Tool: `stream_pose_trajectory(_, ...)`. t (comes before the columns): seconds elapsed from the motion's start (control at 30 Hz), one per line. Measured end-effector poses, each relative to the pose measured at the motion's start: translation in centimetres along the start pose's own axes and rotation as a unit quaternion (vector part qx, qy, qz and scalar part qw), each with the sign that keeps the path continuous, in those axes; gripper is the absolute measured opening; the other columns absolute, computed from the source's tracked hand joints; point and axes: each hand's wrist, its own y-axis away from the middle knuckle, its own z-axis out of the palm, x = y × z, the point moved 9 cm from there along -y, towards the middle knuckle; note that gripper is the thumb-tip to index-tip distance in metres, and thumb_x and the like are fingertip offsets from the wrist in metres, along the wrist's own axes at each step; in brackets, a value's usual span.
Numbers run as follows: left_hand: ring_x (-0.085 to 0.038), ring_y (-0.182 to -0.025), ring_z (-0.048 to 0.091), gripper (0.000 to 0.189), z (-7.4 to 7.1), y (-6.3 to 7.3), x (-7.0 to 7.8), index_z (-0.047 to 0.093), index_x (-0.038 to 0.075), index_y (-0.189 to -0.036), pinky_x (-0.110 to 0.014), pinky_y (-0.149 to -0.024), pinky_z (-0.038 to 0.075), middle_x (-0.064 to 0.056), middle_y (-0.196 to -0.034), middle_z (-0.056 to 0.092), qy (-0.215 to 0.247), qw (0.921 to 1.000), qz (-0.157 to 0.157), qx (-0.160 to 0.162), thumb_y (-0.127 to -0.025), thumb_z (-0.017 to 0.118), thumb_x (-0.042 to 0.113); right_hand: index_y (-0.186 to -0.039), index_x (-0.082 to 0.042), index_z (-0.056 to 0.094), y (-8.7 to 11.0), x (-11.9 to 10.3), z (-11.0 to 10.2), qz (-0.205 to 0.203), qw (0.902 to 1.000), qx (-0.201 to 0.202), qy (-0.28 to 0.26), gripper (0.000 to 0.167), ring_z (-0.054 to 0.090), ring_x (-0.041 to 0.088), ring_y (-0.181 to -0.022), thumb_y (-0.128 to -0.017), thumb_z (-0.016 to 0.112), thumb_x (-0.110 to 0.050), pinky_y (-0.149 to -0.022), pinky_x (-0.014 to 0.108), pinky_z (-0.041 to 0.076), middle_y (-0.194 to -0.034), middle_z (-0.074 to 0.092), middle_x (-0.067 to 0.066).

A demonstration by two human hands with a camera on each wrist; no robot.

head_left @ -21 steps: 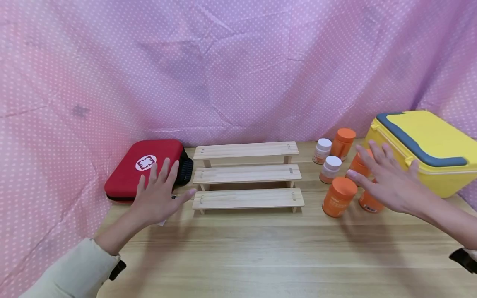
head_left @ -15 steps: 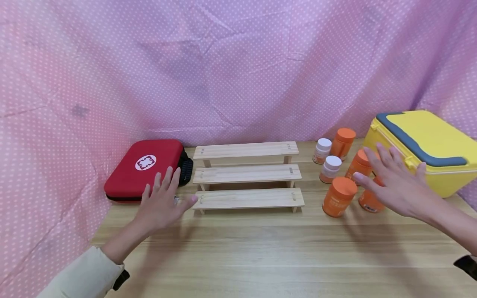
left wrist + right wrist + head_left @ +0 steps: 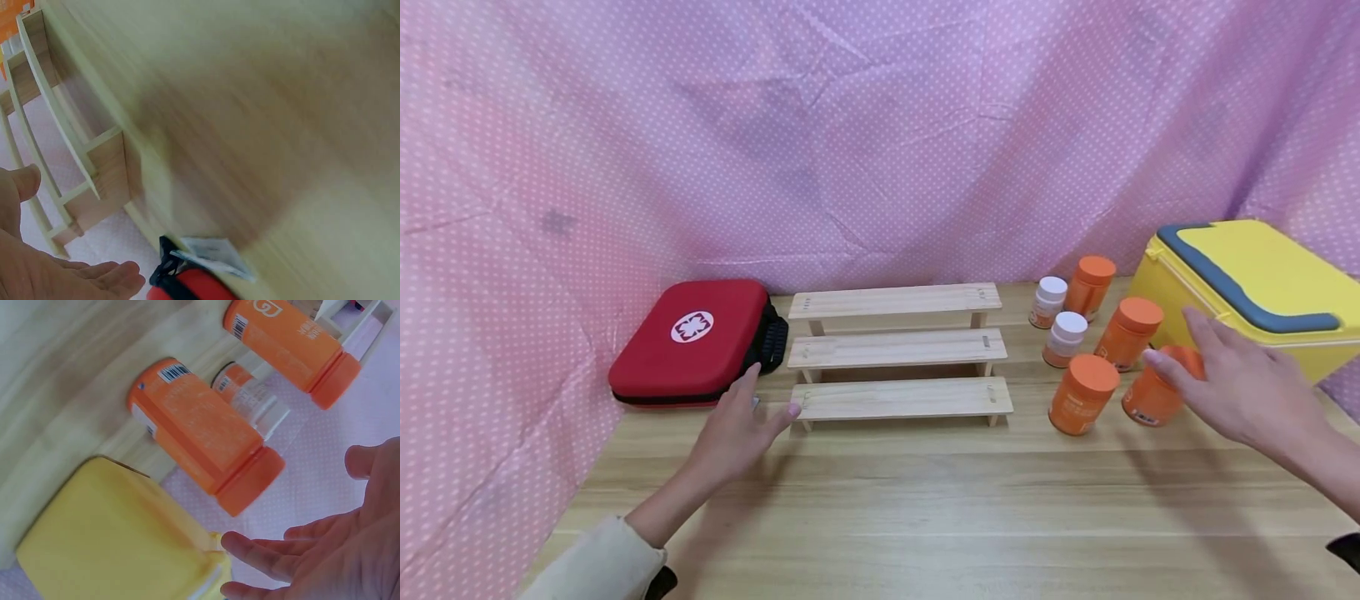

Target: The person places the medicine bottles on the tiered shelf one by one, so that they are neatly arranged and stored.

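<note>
worktop (image 3: 880, 517) runs off bottom of head view, so near edge is cut off. pale sleeve (image 3: 598, 562) also cropped there. l hand (image 3: 733, 437) is over l side of worktop, fingers loosely straight, thumb apart, nothing in grip; fingers overlap in head view, hard to tell ea. one apart. thumb tip overlaps l end of lowest board; can't tell if touching.

r hand (image 3: 1247, 383) is over r side, fingers extended, thumb out wide, nothing held; r wrist view shows a gap btwn it & the jars. its thumb partly hides the near-r orange jar (image 3: 1153, 400), upright. near-l orange jar (image 3: 1082, 396) stands just beside, w/ label too small to read.

small packet (image 3: 215, 253) by the case, mostly hidden in head view. 3-step wooden stand (image 3: 898, 350) sits mid-worktop, toward far edge; red case (image 3: 677, 346) is at far-l corner, its r side dark & hard to make out.

mid orange jar (image 3: 1127, 335), then 2 white-capped bottles (image 3: 1064, 339), are r of stand. yellow box (image 3: 1262, 287) at far-r corner, cropped by frame. back orange jar (image 3: 1088, 287) near far edge, pink dotted curtain (image 3: 850, 142) behind.
</note>
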Motion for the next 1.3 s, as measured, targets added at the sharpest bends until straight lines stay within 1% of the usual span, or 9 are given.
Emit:
stream_pose_trajectory(0.1, -0.044, -0.137, 0.028, 0.091, 0.5, 0.0, -0.1, 0.017, -0.006, -0.150, -0.059, -0.108, 0.028, -0.028, -0.151, 0.027, 0.024, 0.9997, 0.005, -0.002, -0.090, 0.066, 0.042, -0.150, 0.005, 0.009, 0.0, 0.6, 0.7, 0.008, 0.9997, -0.017, -0.014, 0.090, 0.029, 0.061, -0.122, -0.097, 0.039, -0.060, -0.089, 0.074, 0.025, -0.140, 0.028, 0.042)
stream_pose_trajectory(0.23, -0.044, -0.131, 0.037, 0.083, 1.1, -0.2, -0.1, 0.021, -0.008, -0.148, -0.057, -0.104, 0.034, -0.029, -0.146, 0.035, 0.063, 0.9979, 0.015, -0.008, -0.090, 0.068, 0.030, -0.148, 0.010, 0.006, -0.2, 1.1, 1.6, 0.009, 0.9969, -0.039, -0.068, 0.092, 0.028, 0.063, -0.119, -0.097, 0.044, -0.056, -0.087, 0.075, 0.027, -0.138, 0.025, 0.045)
stream_pose_trajectory(0.43, -0.043, -0.119, 0.051, 0.074, 2.3, -0.3, -0.5, 0.031, -0.003, -0.144, -0.053, -0.096, 0.044, -0.029, -0.136, 0.048, 0.097, 0.9948, -0.014, -0.029, -0.087, 0.072, 0.023, -0.144, 0.016, 0.012, -0.4, 1.6, 2.9, 0.007, 0.9869, -0.070, -0.145, 0.088, 0.036, 0.061, -0.114, -0.097, 0.051, -0.046, -0.085, 0.071, 0.034, -0.133, 0.032, 0.046)
stream_pose_trajectory(0.57, -0.040, -0.116, 0.055, 0.075, 3.0, -0.4, -0.9, 0.030, -0.007, -0.144, -0.047, -0.094, 0.048, -0.029, -0.131, 0.052, 0.134, 0.9899, -0.030, -0.035, -0.087, 0.072, 0.015, -0.137, 0.010, 0.033, -0.3, 1.9, 3.2, -0.001, 0.9838, -0.051, -0.172, 0.067, 0.050, 0.048, -0.094, -0.097, 0.055, -0.040, -0.071, 0.053, 0.048, -0.114, 0.052, 0.034)
stream_pose_trajectory(0.67, -0.038, -0.114, 0.057, 0.072, 3.5, -0.6, -1.1, 0.031, -0.009, -0.144, -0.042, -0.091, 0.050, -0.030, -0.127, 0.055, 0.172, 0.9839, -0.036, -0.035, -0.086, 0.071, 0.008, -0.127, 0.007, 0.042, -0.2, 2.1, 3.2, -0.009, 0.9815, -0.026, -0.189, 0.053, 0.052, 0.035, -0.085, -0.097, 0.058, -0.034, -0.062, 0.033, 0.044, -0.101, 0.056, 0.024)
stream_pose_trajectory(0.77, -0.037, -0.112, 0.059, 0.068, 3.8, -0.7, -1.3, 0.035, -0.008, -0.143, -0.037, -0.089, 0.052, -0.031, -0.124, 0.056, 0.208, 0.9766, -0.039, -0.037, -0.086, 0.070, 0.003, -0.127, 0.009, 0.042, -0.2, 2.3, 3.4, -0.004, 0.9781, -0.021, -0.207, 0.055, 0.051, 0.035, -0.088, -0.096, 0.059, -0.033, -0.060, 0.025, 0.042, -0.105, 0.055, 0.026)
stream_pose_trajectory(0.87, -0.036, -0.108, 0.061, 0.064, 4.1, -0.7, -1.4, 0.037, -0.006, -0.142, -0.030, -0.085, 0.053, -0.030, -0.121, 0.059, 0.234, 0.9705, -0.044, -0.040, -0.086, 0.069, -0.001, -0.130, 0.010, 0.041, -0.2, 2.5, 3.5, 0.001, 0.9753, -0.020, -0.220, 0.058, 0.051, 0.030, -0.090, -0.096, 0.060, -0.033, -0.061, 0.020, 0.041, -0.111, 0.053, 0.029)
stream_pose_trajectory(1.07, -0.030, -0.105, 0.063, 0.064, 4.4, -0.9, -1.6, 0.038, -0.002, -0.144, -0.021, -0.079, 0.050, -0.026, -0.118, 0.061, 0.241, 0.9679, -0.054, -0.046, -0.087, 0.067, -0.001, -0.130, 0.008, 0.043, 0.0, 2.7, 3.3, -0.001, 0.9717, -0.010, -0.236, 0.055, 0.043, -0.007, -0.078, -0.095, 0.062, -0.030, -0.059, 0.013, 0.039, -0.111, 0.055, 0.026)
stream_pose_trajectory(1.3, -0.028, -0.104, 0.062, 0.061, 4.6, -1.2, -1.9, 0.039, 0.000, -0.143, -0.022, -0.081, 0.050, -0.025, -0.116, 0.063, 0.229, 0.9710, -0.054, -0.041, -0.089, 0.066, 0.000, -0.129, 0.005, 0.045, 0.2, 2.6, 3.2, -0.008, 0.9700, 0.002, -0.243, 0.051, 0.043, -0.008, -0.076, -0.095, 0.063, -0.027, -0.059, 0.013, 0.039, -0.109, 0.056, 0.022)
